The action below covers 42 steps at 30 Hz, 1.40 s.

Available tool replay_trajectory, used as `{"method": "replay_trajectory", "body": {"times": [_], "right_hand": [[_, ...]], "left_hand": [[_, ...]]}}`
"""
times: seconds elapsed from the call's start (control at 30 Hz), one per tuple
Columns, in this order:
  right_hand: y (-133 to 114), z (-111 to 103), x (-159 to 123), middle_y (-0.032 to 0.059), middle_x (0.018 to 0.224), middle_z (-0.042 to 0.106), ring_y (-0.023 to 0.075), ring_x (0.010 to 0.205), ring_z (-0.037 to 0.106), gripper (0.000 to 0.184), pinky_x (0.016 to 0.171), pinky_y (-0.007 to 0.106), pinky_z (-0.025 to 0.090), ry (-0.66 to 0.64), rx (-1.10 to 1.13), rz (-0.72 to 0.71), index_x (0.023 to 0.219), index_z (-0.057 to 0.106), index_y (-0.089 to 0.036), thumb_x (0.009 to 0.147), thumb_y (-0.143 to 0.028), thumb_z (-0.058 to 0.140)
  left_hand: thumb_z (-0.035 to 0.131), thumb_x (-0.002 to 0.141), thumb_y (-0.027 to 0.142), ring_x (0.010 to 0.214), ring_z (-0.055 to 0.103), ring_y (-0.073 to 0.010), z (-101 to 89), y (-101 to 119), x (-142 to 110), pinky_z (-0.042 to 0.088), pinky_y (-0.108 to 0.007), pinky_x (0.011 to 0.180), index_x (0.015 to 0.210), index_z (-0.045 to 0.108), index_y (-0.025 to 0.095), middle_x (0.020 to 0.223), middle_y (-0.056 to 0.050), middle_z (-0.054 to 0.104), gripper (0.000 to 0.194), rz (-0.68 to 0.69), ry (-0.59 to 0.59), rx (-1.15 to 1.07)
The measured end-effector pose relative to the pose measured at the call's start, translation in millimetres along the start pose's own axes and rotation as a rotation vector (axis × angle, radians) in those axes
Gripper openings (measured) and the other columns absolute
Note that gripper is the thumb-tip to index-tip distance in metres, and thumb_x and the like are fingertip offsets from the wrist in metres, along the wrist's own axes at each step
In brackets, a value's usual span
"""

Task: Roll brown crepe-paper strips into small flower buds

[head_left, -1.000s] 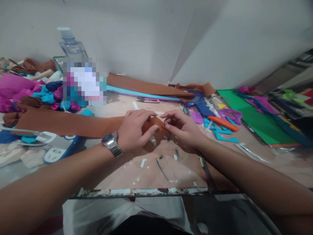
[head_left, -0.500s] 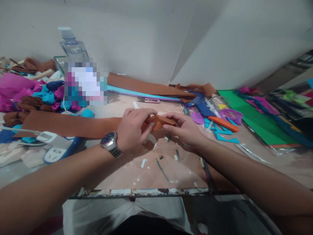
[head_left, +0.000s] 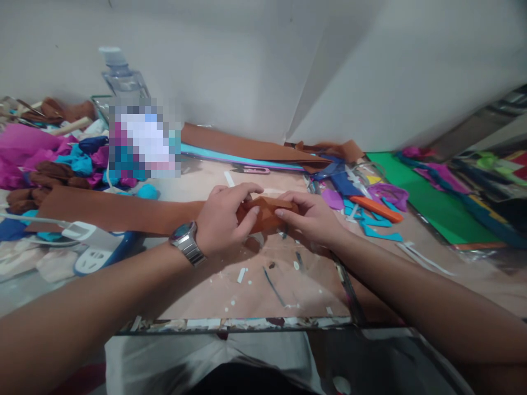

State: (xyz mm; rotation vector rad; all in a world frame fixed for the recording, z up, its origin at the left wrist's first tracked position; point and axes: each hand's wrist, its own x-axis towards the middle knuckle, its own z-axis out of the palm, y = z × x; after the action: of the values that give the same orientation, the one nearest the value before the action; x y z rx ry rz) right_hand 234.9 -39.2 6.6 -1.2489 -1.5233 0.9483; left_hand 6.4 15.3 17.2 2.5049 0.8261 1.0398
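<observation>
A long brown strip [head_left: 123,211], which looks like felt or foam sheet, runs from the left of the table to my hands. Near its right end, my left hand [head_left: 230,215] pinches it between thumb and fingers; a metal watch sits on that wrist. My right hand [head_left: 308,216] grips the folded tip of the same strip, thumb on the near side. Between the two hands the strip is creased and bent over on itself. The fingertips behind the strip are partly hidden.
Behind my hands lie a second brown strip [head_left: 242,144] and a pink cutter [head_left: 255,170]. An orange knife [head_left: 379,209] and blue scraps are at right, beside a green sheet [head_left: 428,197]. A power strip [head_left: 96,258] with a charger is at left, below crumpled coloured pieces.
The folded end of the brown strip has turned, so more of its near face shows between my hands. Both hands have shifted only slightly and keep their hold.
</observation>
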Motion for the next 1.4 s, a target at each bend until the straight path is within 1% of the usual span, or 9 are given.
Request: {"method": "replay_trajectory", "body": {"times": [0.07, 0.17, 0.23, 0.3, 0.47, 0.63, 0.8, 0.97, 1.4], "right_hand": [[-1, 1, -3, -0.0025, 0.069, 0.062, 0.0112, 0.056, 0.051, 0.029, 0.053, 0.025, 0.039, -0.039, 0.075, 0.099, 0.090, 0.071, -0.019, 0.086, -0.047, 0.081], [-4, 3, -7, -0.0003, 0.076, 0.066, 0.0113, 0.060, 0.055, 0.032, 0.055, 0.025, 0.041, -0.079, 0.105, 0.105, 0.090, 0.074, -0.018, 0.082, -0.046, 0.086], [-5, 4, -8, 0.0007, 0.077, 0.067, 0.0118, 0.062, 0.056, 0.033, 0.055, 0.024, 0.042, -0.088, 0.124, 0.122, 0.090, 0.075, -0.017, 0.081, -0.047, 0.086], [-5, 4, -8, 0.0013, 0.076, 0.067, 0.0130, 0.064, 0.057, 0.034, 0.055, 0.025, 0.043, -0.087, 0.145, 0.129, 0.091, 0.075, -0.017, 0.082, -0.049, 0.085], [-3, 2, -9, 0.0025, 0.080, 0.070, 0.0156, 0.071, 0.061, 0.036, 0.062, 0.026, 0.048, -0.074, 0.132, 0.116, 0.090, 0.077, -0.020, 0.082, -0.055, 0.084], [-3, 2, -9, 0.0045, 0.080, 0.069, 0.0177, 0.073, 0.061, 0.057, 0.065, 0.028, 0.050, -0.040, 0.182, 0.114, 0.084, 0.078, -0.018, 0.081, -0.074, 0.074], [-5, 6, -9, 0.0008, 0.074, 0.066, 0.0139, 0.067, 0.056, 0.035, 0.060, 0.025, 0.044, -0.037, 0.127, 0.137, 0.084, 0.075, -0.018, 0.085, -0.053, 0.081], [-5, 3, -8, 0.0030, 0.079, 0.072, 0.0152, 0.071, 0.060, 0.024, 0.066, 0.027, 0.046, -0.001, -0.110, -0.025, 0.086, 0.076, -0.018, 0.091, -0.041, 0.074], [-1, -7, 0, 0.0052, 0.089, 0.077, 0.0208, 0.080, 0.070, 0.024, 0.073, 0.034, 0.057, 0.320, -0.241, -0.240, 0.091, 0.074, -0.022, 0.094, -0.046, 0.072]], "left_hand": [[0.061, 0.093, 0.026, 0.081, 0.066, -0.0202, -0.8, 0, 1, 0.043, -0.038, 0.087, 0.121, 0.068, 0.018, 0.090, -0.002, 0.074, 0.030, -0.011, -0.031, -0.015], [0.058, 0.093, 0.028, 0.068, 0.057, -0.0173, -1.7, 0, 2, 0.040, -0.036, 0.077, 0.087, 0.066, 0.019, 0.073, 0.000, 0.066, 0.014, -0.021, -0.119, -0.019], [0.056, 0.093, 0.029, 0.062, 0.050, -0.0155, -1.9, 0, 3, 0.036, -0.034, 0.069, 0.069, 0.053, 0.019, 0.065, 0.001, 0.057, 0.026, -0.035, -0.168, -0.026], [0.056, 0.092, 0.029, 0.060, 0.046, -0.0143, -2.1, 0, 4, 0.033, -0.033, 0.064, 0.065, 0.046, 0.020, 0.062, 0.002, 0.051, 0.030, -0.059, -0.193, -0.051], [0.057, 0.091, 0.028, 0.060, 0.045, -0.0134, -3.2, 1, 4, 0.031, -0.031, 0.063, 0.066, 0.047, 0.019, 0.062, 0.002, 0.051, 0.028, -0.082, -0.218, -0.099], [0.056, 0.093, 0.028, 0.063, 0.049, -0.0146, -2.0, -1, 3, 0.034, -0.032, 0.067, 0.072, 0.057, 0.019, 0.067, 0.001, 0.058, 0.023, -0.015, -0.203, -0.088], [0.055, 0.096, 0.028, 0.068, 0.055, -0.0160, 0.1, -2, 0, 0.039, -0.036, 0.077, 0.077, 0.061, 0.019, 0.072, 0.000, 0.065, 0.022, 0.040, -0.166, -0.025], [0.056, 0.094, 0.027, 0.070, 0.057, -0.0180, -1.8, -3, 1, 0.041, -0.037, 0.077, 0.079, 0.065, 0.019, 0.074, -0.001, 0.068, 0.019, 0.041, -0.180, -0.007], [0.063, 0.080, 0.019, 0.091, 0.064, -0.0265, -5.1, -13, 6, 0.043, -0.043, 0.086, 0.098, 0.069, 0.019, 0.097, -0.006, 0.075, 0.019, -0.020, -0.094, 0.145]]}}
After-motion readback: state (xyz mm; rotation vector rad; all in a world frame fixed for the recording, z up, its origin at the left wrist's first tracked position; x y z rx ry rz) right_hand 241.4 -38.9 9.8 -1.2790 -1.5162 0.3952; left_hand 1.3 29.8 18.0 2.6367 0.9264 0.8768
